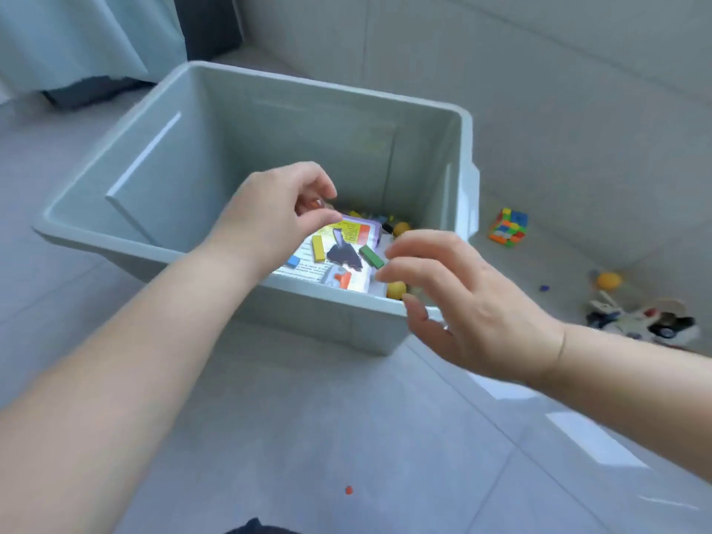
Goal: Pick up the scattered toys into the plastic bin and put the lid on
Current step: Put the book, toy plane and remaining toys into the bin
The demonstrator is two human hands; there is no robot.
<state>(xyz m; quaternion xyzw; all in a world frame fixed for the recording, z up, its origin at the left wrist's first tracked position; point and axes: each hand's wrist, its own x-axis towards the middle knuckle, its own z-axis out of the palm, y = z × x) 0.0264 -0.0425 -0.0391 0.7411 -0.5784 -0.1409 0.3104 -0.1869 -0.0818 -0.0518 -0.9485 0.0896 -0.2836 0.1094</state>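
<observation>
A pale green plastic bin (127, 175) stands open on the tiled floor. Inside lie a printed booklet (358, 233), a yellow block (318, 248), a green block (371, 256), a small blue piece (293, 261) and yellow balls (396, 290). My left hand (277, 221) hovers over the bin with its fingers curled around a small orange piece (316, 204). My right hand (462, 302) is over the bin's near right corner, fingers spread, with its fingertips just beside the green block. No lid is in view.
On the floor to the right of the bin lie a colourful puzzle cube (508, 227), a yellow ball (608, 281), a tiny blue bit (544, 288) and a white toy vehicle (639, 321). A small red bit (348, 490) lies near me. A curtain (88, 36) hangs at the back left.
</observation>
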